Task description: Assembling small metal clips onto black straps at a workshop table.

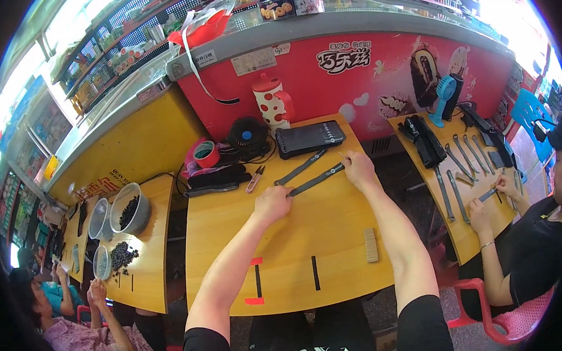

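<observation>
A dark grey strap (318,179) with a small pale mark stretches across the wooden table between my two hands. Its lower left end is pinched by my left hand (273,202), which is closed. At the strap's other end is my right hand (361,170), fingers pressed together around a thin bit too small to name. A second grey strap (301,168) lies alongside, just beyond the first. Left of my left hand rests a pair of thread snips (254,179). Behind the straps sits a black case or tray (310,139).
On my table (222,235) are a small beige stack (371,245), black strips with red tape (257,281), a tape roll (205,152), a dark fan (247,134) and a polka-dot cup (273,103). Co-workers sit at side tables, with straps (459,196) right and tubs (131,210) left.
</observation>
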`<state>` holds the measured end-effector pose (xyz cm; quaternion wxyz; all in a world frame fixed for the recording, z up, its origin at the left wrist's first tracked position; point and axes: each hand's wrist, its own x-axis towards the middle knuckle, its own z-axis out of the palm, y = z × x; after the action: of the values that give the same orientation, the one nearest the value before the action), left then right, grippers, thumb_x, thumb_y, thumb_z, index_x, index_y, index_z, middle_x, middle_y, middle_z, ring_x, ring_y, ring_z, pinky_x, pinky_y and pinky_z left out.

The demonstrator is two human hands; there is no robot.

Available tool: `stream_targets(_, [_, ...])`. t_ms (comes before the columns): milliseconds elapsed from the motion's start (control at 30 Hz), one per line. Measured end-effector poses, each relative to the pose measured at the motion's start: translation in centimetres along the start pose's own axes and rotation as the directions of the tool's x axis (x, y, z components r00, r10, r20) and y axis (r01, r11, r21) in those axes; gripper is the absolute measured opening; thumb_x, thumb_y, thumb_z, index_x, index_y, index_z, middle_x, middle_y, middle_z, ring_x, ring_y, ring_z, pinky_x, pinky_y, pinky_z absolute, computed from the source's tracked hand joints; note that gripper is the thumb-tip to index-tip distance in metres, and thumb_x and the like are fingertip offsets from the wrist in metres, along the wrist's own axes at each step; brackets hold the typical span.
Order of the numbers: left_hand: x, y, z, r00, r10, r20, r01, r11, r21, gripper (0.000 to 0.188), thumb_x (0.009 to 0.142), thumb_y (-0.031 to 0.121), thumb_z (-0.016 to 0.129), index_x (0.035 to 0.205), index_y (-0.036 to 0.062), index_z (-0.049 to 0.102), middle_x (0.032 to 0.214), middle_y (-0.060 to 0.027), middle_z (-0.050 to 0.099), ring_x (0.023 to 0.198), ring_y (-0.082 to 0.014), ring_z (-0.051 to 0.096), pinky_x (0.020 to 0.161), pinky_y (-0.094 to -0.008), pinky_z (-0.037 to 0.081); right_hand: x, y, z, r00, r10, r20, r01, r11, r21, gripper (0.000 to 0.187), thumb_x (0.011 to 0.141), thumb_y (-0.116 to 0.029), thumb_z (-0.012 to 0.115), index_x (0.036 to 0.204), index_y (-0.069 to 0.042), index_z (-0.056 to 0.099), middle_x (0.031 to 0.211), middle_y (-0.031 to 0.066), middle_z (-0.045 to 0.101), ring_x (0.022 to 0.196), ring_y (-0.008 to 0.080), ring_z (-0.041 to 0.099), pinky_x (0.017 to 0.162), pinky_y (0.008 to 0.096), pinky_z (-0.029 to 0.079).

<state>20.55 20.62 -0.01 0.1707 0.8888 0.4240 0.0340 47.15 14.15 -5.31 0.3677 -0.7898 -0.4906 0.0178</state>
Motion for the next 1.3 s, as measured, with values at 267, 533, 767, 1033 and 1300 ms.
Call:
stream_targets(267, [-0.2,0.0,-0.2,0.997,0.002,-0.075,0.003,0.998,0.070,0.036,0.086,0.030,0.068,0.115,0.0108,0.068,0.099,-0.0205,0.069,0.099,-0.0367,0.066,0.084,-0.0477,0.053,0.0,-0.2,0.0,0.991,0.118,-0.064,-0.113,0.990,0.080,0.019,0.087,-0.020,0.064,0.094,-0.002,0.065,0.088,0.0208,0.067,0.088,0.0403,0.065,0.075,0.0505,0.049])
stream_targets(533, [-9.4,1.7,-12.0,0.985,0.172,-0.021,-0.166,0.904,-0.395,0.049,0.095,0.034,0.060,0.130,-0.0002,0.055,0.080,-0.0142,0.068,0.065,-0.0231,0.065,0.059,-0.0332,0.051,-3.7,4.8,-5.4,0.974,0.127,-0.188,-0.031,0.896,0.443,0.013,0.093,-0.014,0.059,0.094,-0.002,0.064,0.076,0.0125,0.065,0.064,0.0249,0.061,0.057,0.0349,0.045])
stream_targets(767, [-20.6,4.4,-4.9,0.982,0.189,-0.013,0.050,-0.324,-0.945,0.050,0.105,0.038,0.041,0.126,-0.0056,0.053,0.073,-0.0084,0.062,0.043,-0.0109,0.048,0.041,-0.0218,0.037,-28.7,-13.7,-10.6,0.892,-0.197,0.406,-0.286,0.451,0.845,0.033,0.094,-0.022,0.065,0.120,-0.002,0.057,0.086,0.0052,0.066,0.066,0.0070,0.056,0.058,0.0210,0.044])
stream_targets(1033, [-27.4,6.4,2.3,0.985,-0.154,0.076,0.009,-0.393,-0.919,0.040,0.105,0.032,0.042,0.124,-0.0019,0.053,0.090,-0.0093,0.063,0.069,-0.0195,0.063,0.063,-0.0285,0.052,-40.0,-18.0,-7.1,0.986,-0.067,0.152,-0.076,0.629,0.773,0.050,0.080,0.000,0.077,0.124,-0.001,0.054,0.084,0.0073,0.068,0.073,0.0100,0.064,0.065,0.0242,0.051])
stream_targets(1300, [-30.9,2.7,5.4,0.980,-0.034,0.199,0.163,-0.449,-0.879,0.034,0.105,0.026,0.044,0.112,-0.0045,0.059,0.082,-0.0078,0.062,0.064,-0.0151,0.061,0.061,-0.0265,0.052,-38.8,-17.8,-10.8,0.882,-0.279,0.380,-0.053,0.743,0.667,0.028,0.084,-0.007,0.072,0.111,-0.003,0.062,0.087,0.0145,0.063,0.073,0.0312,0.066,0.063,0.0357,0.051])
